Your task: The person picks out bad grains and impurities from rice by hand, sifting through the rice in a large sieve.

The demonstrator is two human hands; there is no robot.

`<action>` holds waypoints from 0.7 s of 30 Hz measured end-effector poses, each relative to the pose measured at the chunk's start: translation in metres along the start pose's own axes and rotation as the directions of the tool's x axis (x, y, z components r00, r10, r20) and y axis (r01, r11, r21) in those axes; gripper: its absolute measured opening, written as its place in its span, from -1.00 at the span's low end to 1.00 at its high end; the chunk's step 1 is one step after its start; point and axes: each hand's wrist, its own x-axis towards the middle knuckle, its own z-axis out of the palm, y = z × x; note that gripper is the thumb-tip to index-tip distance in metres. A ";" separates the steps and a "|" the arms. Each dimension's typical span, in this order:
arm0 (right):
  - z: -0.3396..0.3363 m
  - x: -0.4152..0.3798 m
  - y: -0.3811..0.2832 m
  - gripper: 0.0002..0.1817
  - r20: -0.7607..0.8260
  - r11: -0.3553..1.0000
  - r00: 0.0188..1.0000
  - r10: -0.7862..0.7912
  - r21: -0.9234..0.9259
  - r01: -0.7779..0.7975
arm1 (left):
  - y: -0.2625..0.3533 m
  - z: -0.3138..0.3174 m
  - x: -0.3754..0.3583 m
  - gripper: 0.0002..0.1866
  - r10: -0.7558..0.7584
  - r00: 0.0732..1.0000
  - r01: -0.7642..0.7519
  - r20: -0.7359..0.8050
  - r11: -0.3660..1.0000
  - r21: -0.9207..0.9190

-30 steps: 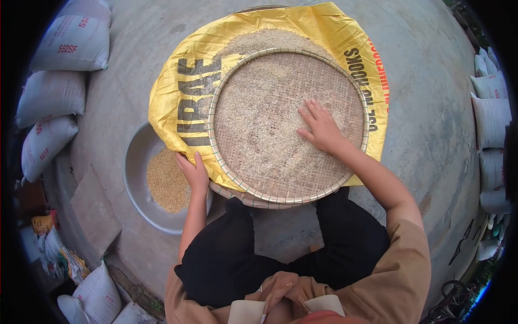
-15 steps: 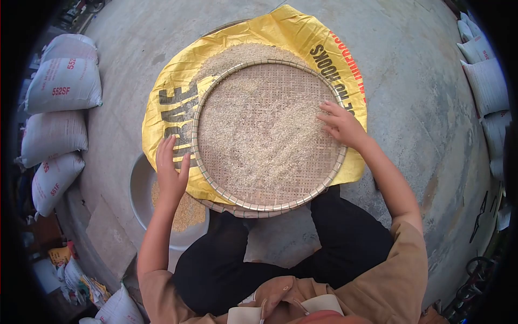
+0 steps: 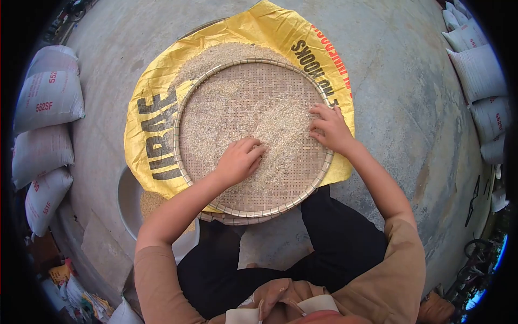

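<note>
A round woven bamboo winnowing tray (image 3: 253, 201) lies in front of me, strewn with pale grain (image 3: 286, 129) that looks like rice. Over its middle, my left hand (image 3: 240, 161) has its fingers bent and pressed together at the grain; whatever they pinch is too small to name. At the tray's right rim, my right hand (image 3: 330, 129) holds nothing, its fingers apart and slightly curled over the grain. Beneath the tray spreads a yellow printed sack (image 3: 145, 119), with more pale grain (image 3: 226, 52) heaped on it beyond the far rim.
A grey basin (image 3: 127, 202) with yellowish grain (image 3: 151, 203) stands at the left, partly behind my left arm. Filled white sacks (image 3: 51, 100) are stacked along the left side, and more sacks (image 3: 477, 70) stand at the right. The floor (image 3: 404, 97) is concrete.
My left hand has moved right, from beside the tray's left rim to the grain in its middle, and its fingers have closed. My right hand stays by the right rim. The view has shifted slightly.
</note>
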 end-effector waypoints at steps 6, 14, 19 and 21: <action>0.010 -0.003 -0.011 -0.85 -0.005 0.987 0.989 0.149 0.055 -0.148 | -0.022 -0.015 -0.038 -0.56 -0.081 0.997 0.081 -0.005 0.987 0.140; 0.008 -0.001 -0.015 -0.89 0.074 0.979 0.976 0.206 -0.019 -0.205 | -0.042 -0.031 -0.084 -0.52 -0.272 0.957 0.287 -0.100 0.935 0.210; 0.010 0.001 -0.025 -0.89 0.030 0.985 0.984 0.175 -0.015 -0.174 | -0.056 -0.034 -0.116 -0.58 -0.423 0.886 0.457 -0.187 0.865 0.206; 0.013 0.002 -0.025 -0.89 0.023 0.987 0.987 0.161 -0.021 -0.161 | -0.056 -0.031 -0.121 -0.58 -0.452 0.866 0.490 -0.216 0.853 0.181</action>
